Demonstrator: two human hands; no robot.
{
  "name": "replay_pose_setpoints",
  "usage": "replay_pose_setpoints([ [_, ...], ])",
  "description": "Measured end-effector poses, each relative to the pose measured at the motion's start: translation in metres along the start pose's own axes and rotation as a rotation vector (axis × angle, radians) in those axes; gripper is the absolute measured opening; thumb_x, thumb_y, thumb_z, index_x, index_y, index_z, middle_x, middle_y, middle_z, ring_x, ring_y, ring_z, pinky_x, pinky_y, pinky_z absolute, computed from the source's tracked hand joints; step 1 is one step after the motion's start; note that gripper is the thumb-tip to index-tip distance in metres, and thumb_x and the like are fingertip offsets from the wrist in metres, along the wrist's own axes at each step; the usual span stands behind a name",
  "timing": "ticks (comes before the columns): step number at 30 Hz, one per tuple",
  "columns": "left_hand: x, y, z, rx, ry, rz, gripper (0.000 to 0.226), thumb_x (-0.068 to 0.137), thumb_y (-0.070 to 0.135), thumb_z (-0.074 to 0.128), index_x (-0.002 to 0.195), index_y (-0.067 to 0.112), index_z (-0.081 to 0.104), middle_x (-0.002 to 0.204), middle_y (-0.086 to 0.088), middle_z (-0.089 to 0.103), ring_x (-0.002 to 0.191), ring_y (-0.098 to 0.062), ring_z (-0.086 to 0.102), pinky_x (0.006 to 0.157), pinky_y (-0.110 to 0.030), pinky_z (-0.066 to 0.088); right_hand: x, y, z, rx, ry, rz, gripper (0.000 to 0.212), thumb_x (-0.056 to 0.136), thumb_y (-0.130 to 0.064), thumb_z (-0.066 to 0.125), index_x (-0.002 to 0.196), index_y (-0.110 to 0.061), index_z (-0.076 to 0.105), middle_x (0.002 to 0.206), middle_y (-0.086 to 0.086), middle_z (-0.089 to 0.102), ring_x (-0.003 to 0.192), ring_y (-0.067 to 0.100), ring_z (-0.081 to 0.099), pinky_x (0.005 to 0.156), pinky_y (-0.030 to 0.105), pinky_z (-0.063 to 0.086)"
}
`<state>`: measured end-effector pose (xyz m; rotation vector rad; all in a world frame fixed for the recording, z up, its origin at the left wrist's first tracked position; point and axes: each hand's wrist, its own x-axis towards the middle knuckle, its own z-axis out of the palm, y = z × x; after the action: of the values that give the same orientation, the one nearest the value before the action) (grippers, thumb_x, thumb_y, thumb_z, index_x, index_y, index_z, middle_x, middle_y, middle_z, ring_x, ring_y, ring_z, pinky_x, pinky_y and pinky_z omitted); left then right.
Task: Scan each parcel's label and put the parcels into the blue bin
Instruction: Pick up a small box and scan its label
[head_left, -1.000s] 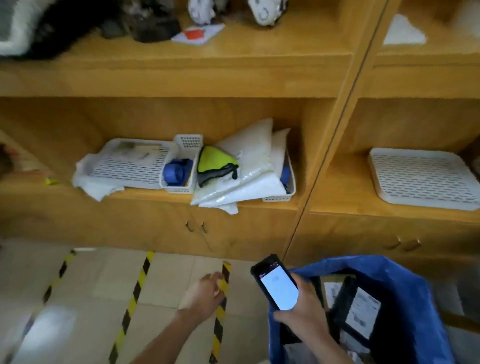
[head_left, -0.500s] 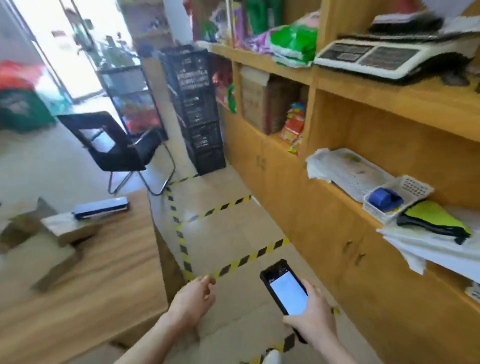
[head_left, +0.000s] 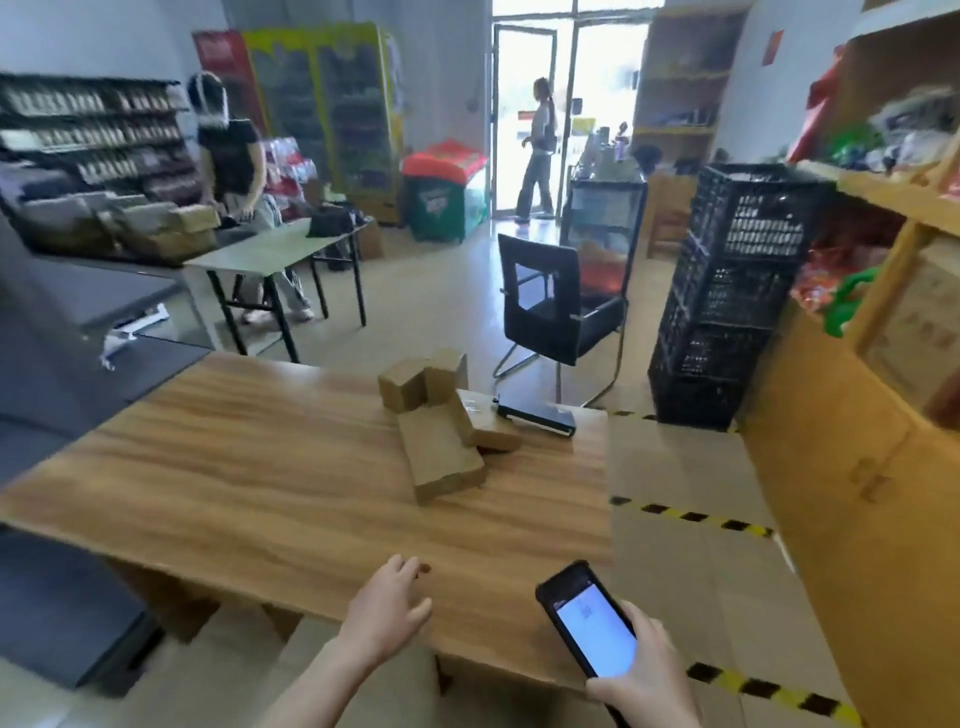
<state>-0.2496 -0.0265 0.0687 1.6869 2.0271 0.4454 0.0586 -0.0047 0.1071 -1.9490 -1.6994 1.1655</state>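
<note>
A person's 2 hands reach over a wooden table (head_left: 249, 483) toward a pile of cardboard parcels (head_left: 441, 421).

The left hand (head_left: 387, 613) hovers above the table's near edge, empty, fingers loosely spread. The right hand (head_left: 644, 670) grips a black phone (head_left: 589, 618), its lit screen facing up. The brown parcels lie heaped near the table's far right side, well apart from both hands. Just beside them lies a flat black device (head_left: 537, 415). A black chair (head_left: 558, 306) stands beyond the table.
</note>
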Motion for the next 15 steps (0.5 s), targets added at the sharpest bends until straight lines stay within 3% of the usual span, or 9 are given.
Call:
replay_pose_setpoints([
  [4, 0.031, -0.056, -0.044, -0.027, 0.033, -0.081, 0.043, 0.091, 0.042, 0.058, 0.131, 0.03, 0.049, 0.125, 0.011, 0.047, 0.116, -0.006, 0.051, 0.095, -0.026, 0.047, 0.05, -0.068, 0.042, -0.02, -0.068, -0.063, 0.11, 0.041, -0.039, 0.074, 0.142, -0.027, 0.033, 0.126, -0.006, 0.042, 0.115, 0.012, 0.047, 0.097, 0.033, 0.044],
  [8, 0.078, -0.112, -0.097, 0.026, 0.075, -0.124, 0.043, 0.09, 0.042, 0.059, 0.129, 0.029, 0.049, 0.124, 0.008, 0.046, 0.112, -0.01, 0.051, 0.092, -0.027, 0.045, 0.095, -0.136, 0.089, 0.023, -0.048, -0.13, 0.106, 0.043, -0.032, 0.076, 0.141, -0.023, 0.038, 0.12, -0.004, 0.043, 0.105, 0.014, 0.049, 0.087, 0.032, 0.045],
  [11, 0.115, -0.139, -0.126, 0.068, 0.107, -0.119, 0.047, 0.089, 0.041, 0.062, 0.132, 0.025, 0.05, 0.126, 0.004, 0.049, 0.119, -0.013, 0.05, 0.1, -0.025, 0.04, 0.123, -0.174, 0.112, 0.037, -0.019, -0.154, 0.103, 0.047, -0.026, 0.079, 0.142, -0.021, 0.039, 0.117, -0.004, 0.043, 0.107, 0.017, 0.049, 0.089, 0.036, 0.044],
  [15, 0.162, -0.148, -0.148, 0.063, 0.139, -0.141, 0.051, 0.088, 0.048, 0.061, 0.133, 0.027, 0.049, 0.128, 0.006, 0.049, 0.121, -0.013, 0.05, 0.098, -0.024, 0.041, 0.157, -0.21, 0.122, 0.022, -0.016, -0.163, 0.103, 0.049, -0.027, 0.08, 0.142, -0.026, 0.037, 0.122, -0.005, 0.043, 0.114, 0.016, 0.046, 0.095, 0.038, 0.044],
])
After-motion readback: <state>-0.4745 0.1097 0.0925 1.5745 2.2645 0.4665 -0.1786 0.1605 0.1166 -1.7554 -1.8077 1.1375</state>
